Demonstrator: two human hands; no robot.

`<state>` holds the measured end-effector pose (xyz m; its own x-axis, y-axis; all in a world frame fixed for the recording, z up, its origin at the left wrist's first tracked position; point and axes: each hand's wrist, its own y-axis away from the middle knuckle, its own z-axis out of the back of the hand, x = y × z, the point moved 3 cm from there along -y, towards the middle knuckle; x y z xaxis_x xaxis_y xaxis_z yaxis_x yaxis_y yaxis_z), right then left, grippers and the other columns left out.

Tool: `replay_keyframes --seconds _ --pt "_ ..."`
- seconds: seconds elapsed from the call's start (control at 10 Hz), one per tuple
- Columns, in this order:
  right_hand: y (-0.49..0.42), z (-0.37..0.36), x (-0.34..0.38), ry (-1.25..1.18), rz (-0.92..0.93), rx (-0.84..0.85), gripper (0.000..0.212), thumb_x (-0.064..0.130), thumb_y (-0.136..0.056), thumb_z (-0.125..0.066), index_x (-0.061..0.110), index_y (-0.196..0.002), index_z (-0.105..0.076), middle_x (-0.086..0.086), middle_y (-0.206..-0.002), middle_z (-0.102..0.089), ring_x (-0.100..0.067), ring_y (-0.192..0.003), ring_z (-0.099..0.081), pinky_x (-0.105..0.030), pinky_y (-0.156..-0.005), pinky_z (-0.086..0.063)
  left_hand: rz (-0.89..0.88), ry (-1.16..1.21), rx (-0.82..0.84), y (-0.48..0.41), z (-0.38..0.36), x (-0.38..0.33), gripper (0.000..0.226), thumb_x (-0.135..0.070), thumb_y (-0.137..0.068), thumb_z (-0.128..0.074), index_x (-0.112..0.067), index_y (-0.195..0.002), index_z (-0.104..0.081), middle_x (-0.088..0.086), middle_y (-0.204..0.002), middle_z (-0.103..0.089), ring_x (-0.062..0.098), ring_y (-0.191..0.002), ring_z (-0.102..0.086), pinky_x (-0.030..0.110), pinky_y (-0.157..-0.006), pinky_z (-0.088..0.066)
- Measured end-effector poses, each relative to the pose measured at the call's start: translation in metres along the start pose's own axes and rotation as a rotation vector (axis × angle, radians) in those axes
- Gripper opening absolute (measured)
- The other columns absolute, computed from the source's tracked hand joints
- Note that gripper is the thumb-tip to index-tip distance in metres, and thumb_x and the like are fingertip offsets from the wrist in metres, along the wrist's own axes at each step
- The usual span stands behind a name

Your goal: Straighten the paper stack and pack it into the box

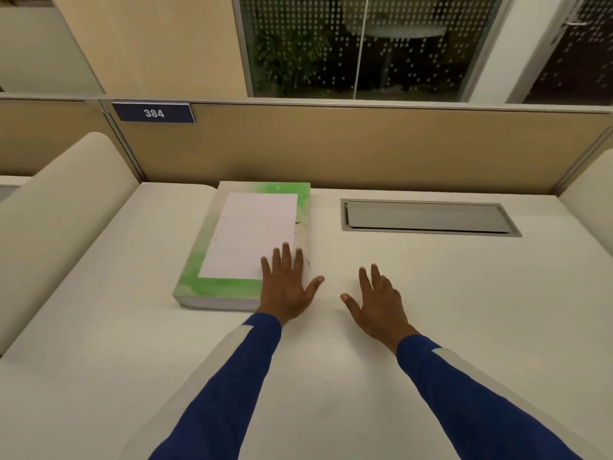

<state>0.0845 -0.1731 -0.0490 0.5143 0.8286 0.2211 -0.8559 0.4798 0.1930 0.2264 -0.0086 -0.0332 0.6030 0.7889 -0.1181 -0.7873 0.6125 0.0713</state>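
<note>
Two forearms in blue sleeves [219, 386] with pale panels reach in from the counter's near edge.

Left hand [288, 287]: flat, fingers spread, palm down. Fingertips lie on the near right corner of the white sheet; thumb splays out to the right over the bare counter [431, 293]. The palm covers the near right corner of the box.

Right hand [378, 303]: flat, fingers spread, holding nothing, over bare counter just right of the left hand. Contact with the surface cannot be told.

Box [219, 287]: flat, rectangular, green and white mottled top, pale side wall showing along its near edge. It lies left of the counter's centre, long axis running near to far, far end close to the back edge. Whether it is closed cannot be told.

Paper [248, 237]: white sheet lying on the box top, edges roughly parallel to the box, green border showing on the left, near and far sides. Only the top sheet's face shows; stack thickness cannot be told.

Far right: grey recessed cable hatch [428, 217] set in the counter. Behind the back edge, a tan partition [365, 151] with a dark label [153, 112] reading 384.
</note>
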Motion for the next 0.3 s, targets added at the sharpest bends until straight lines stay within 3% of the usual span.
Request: replay_keyframes --seconds 0.3 --pt "0.133 -0.017 -0.106 -0.01 0.016 0.005 0.084 0.067 -0.1 -0.022 0.021 -0.162 0.011 -0.009 -0.168 0.025 -0.032 -0.157 0.015 -0.05 -0.128 0.001 -0.123 -0.007 0.016 0.128 -0.047 -0.155 0.09 -0.073 -0.091 0.001 -0.02 -0.163 0.004 0.009 -0.167 0.023 0.03 -0.155 0.021 0.053 -0.126 0.009"
